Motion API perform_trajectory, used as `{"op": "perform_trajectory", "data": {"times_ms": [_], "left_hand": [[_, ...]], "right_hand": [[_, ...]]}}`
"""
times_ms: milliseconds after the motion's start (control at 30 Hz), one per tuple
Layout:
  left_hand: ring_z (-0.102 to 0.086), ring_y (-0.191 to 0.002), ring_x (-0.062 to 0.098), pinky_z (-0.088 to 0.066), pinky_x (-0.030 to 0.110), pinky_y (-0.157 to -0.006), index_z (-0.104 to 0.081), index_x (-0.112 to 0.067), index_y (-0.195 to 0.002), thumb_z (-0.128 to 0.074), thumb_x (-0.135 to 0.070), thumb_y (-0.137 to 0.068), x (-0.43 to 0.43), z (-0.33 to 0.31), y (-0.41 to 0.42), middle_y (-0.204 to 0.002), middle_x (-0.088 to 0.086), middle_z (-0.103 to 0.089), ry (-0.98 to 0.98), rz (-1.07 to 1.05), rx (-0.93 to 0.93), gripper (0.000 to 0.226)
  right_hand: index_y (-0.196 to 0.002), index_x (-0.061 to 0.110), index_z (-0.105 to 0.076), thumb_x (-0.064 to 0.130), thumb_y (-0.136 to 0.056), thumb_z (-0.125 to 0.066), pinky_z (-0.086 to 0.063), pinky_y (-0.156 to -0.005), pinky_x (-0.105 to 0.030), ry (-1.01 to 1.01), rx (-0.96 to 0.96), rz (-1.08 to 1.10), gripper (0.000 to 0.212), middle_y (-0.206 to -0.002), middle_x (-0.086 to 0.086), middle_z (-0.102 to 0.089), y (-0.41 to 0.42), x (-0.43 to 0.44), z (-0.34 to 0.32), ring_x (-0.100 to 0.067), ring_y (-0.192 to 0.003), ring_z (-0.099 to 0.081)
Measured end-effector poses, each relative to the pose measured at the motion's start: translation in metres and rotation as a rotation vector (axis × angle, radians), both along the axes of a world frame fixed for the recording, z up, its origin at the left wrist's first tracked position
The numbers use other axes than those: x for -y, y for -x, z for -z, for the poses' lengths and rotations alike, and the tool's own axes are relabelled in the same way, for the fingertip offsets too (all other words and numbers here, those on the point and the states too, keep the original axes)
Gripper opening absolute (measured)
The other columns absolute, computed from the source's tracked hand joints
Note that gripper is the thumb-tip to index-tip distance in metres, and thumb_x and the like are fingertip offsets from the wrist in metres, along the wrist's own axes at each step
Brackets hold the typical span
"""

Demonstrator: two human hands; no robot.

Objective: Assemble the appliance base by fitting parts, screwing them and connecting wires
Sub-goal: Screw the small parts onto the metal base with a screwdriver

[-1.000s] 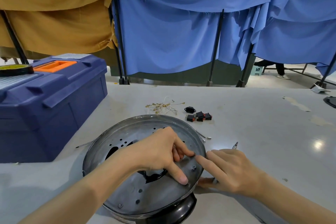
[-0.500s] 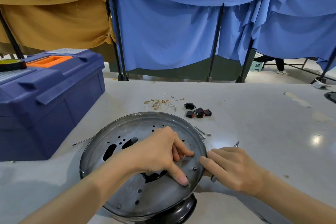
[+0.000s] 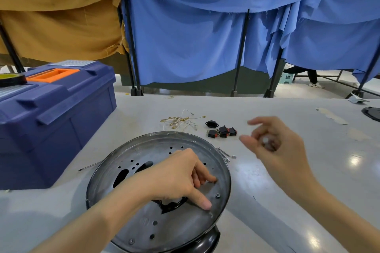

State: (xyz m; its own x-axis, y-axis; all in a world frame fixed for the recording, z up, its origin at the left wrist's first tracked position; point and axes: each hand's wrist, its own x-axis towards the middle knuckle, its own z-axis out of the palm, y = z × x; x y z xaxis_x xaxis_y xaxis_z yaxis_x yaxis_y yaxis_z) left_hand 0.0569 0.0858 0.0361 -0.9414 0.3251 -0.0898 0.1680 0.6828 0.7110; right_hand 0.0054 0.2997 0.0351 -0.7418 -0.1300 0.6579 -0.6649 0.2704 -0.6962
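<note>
A round perforated metal plate point(image 3: 164, 150) sits tilted on a black appliance base point(image 3: 205, 242) at the table's near edge. My left hand point(image 3: 174, 176) rests on the plate. Its thumb presses flat near the right rim and its bent fingertips touch the metal beside a fitted screw point(image 3: 217, 195). My right hand point(image 3: 275, 150) is raised above the table to the right of the plate. It is blurred, and its fingers curl round a small silvery object. Terminal wires point(image 3: 178, 120), a black socket point(image 3: 211, 123) and black-and-red switches point(image 3: 223, 131) lie behind the plate.
A blue toolbox point(image 3: 51, 113) with a tape roll point(image 3: 10, 79) on its lid stands at the left. Loose screws point(image 3: 225, 154) lie by the plate's right rim and a thin rod point(image 3: 89, 166) lies at its left. A dark object point(image 3: 372, 113) sits at the far right edge.
My right hand has lifted off the table beside the plate's rim and moved up and right, with its fingers curled in. My left hand keeps its place on the plate.
</note>
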Motion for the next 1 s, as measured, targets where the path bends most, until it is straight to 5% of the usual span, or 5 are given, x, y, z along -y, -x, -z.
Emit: {"op": "perform_trajectory", "data": {"times_ms": [167,333,433,600,1000], "left_hand": [[-0.056,-0.064,0.000,-0.049,0.015,-0.065,-0.073,-0.023,-0.109,-0.073,-0.018,-0.085,0.003,-0.001,0.006,-0.088,0.004,-0.070,0.021,-0.012,0.000,0.025],[-0.055,-0.062,-0.004,-0.044,0.009,-0.060,-0.072,-0.024,-0.109,-0.091,-0.037,-0.058,-0.004,0.007,0.002,-0.079,-0.010,-0.062,0.091,-0.017,-0.065,0.056],[-0.052,-0.058,0.002,-0.045,0.014,-0.056,-0.075,-0.018,-0.101,-0.093,-0.037,-0.054,-0.006,0.009,0.005,-0.063,-0.011,-0.054,0.104,-0.027,-0.103,0.054],[-0.056,-0.068,0.000,-0.038,0.006,-0.053,-0.074,-0.023,-0.105,-0.090,-0.046,-0.052,-0.004,0.014,0.005,-0.084,-0.007,-0.056,0.121,-0.037,-0.127,0.061],[-0.056,-0.071,-0.003,-0.037,0.004,-0.054,-0.072,-0.028,-0.108,-0.090,-0.049,-0.053,-0.002,0.018,0.003,-0.090,-0.005,-0.060,0.086,-0.063,-0.130,0.061]], "right_hand": [[-0.113,0.007,-0.064,0.028,-0.085,-0.058,-0.044,-0.061,-0.022,0.285,0.444,-0.520,0.035,-0.079,-0.013,-0.068,-0.011,0.019,-0.035,-0.014,-0.067,-0.055],[-0.105,-0.003,-0.069,0.020,-0.093,-0.047,-0.057,-0.078,-0.029,0.419,0.633,-0.676,0.034,-0.090,-0.017,-0.067,-0.017,0.031,-0.025,-0.021,-0.081,-0.062],[-0.103,0.003,-0.074,0.023,-0.091,-0.051,-0.057,-0.086,-0.037,0.389,0.676,-0.644,0.033,-0.088,-0.012,-0.057,-0.018,0.027,-0.017,-0.022,-0.084,-0.060],[-0.100,0.007,-0.076,0.024,-0.082,-0.060,-0.052,-0.070,-0.020,0.350,0.665,-0.569,0.029,-0.069,-0.006,-0.056,-0.023,0.021,-0.007,-0.016,-0.066,-0.058],[-0.076,0.007,-0.074,0.015,-0.061,-0.075,-0.054,-0.064,-0.021,0.271,0.490,-0.366,0.017,-0.068,-0.017,-0.070,-0.030,0.020,0.006,-0.024,-0.064,-0.070]]}}
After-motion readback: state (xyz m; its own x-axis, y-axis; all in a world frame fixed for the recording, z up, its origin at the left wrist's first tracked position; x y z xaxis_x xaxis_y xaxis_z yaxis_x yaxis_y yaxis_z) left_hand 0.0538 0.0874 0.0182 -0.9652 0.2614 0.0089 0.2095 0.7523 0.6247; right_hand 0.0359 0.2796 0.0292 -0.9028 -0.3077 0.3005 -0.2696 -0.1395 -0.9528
